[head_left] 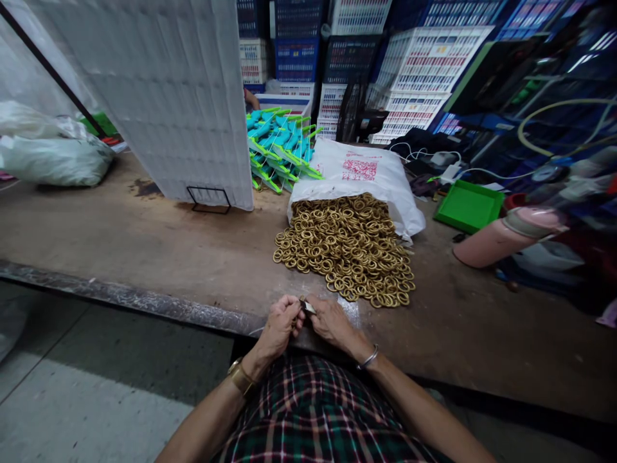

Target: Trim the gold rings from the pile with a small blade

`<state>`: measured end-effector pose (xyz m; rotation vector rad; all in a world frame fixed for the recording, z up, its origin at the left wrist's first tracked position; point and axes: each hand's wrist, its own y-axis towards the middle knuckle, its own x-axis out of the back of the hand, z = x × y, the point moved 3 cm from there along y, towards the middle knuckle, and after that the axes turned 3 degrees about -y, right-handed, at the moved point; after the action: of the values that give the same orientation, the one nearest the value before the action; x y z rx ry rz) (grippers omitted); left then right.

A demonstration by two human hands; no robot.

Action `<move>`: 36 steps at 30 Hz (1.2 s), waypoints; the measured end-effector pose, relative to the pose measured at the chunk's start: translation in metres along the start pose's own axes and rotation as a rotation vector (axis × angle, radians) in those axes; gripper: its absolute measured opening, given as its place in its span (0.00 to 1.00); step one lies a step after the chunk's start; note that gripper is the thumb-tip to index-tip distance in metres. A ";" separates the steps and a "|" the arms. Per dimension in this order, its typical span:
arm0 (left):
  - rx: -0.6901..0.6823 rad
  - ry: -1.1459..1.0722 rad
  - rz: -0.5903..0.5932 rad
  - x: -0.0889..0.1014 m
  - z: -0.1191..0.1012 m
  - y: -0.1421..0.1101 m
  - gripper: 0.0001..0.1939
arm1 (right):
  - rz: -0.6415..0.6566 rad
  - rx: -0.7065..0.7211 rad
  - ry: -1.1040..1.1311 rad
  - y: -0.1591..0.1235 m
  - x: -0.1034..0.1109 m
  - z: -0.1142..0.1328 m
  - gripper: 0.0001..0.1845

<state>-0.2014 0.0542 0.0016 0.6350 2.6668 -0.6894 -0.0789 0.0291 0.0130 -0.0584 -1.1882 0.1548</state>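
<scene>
By the brown surface's [144,247] edge: one small white-and-dark piece [310,308]
Right hand [335,321]: grip pinching it
Left hand [281,321]: curled, cannot tell its grip
Gold-coloured metal rings [344,241]: one heap, uncountable

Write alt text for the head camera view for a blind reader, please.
A person's left hand and right hand hold a small dark-and-pale item at the edge of a table. Beyond them, brass-coloured rings spill from a white sack.

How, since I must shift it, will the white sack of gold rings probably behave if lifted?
The white sack will probably sag, since its sides look creased and soft. More gold rings would likely spill, as its open mouth faces the pile.
</scene>
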 end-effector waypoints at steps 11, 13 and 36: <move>-0.041 0.145 0.050 -0.001 -0.004 -0.011 0.17 | 0.042 -0.068 -0.114 0.007 -0.004 -0.003 0.17; -0.017 0.126 0.149 -0.009 -0.009 -0.019 0.16 | 0.033 -0.107 -0.128 0.010 -0.001 -0.009 0.16; 0.210 -0.461 0.033 0.010 0.009 -0.010 0.12 | -0.288 -0.434 -0.375 0.051 0.039 -0.052 0.11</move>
<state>-0.2130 0.0454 -0.0058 0.4966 2.1750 -0.9815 -0.0211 0.0871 0.0232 -0.2452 -1.5730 -0.3623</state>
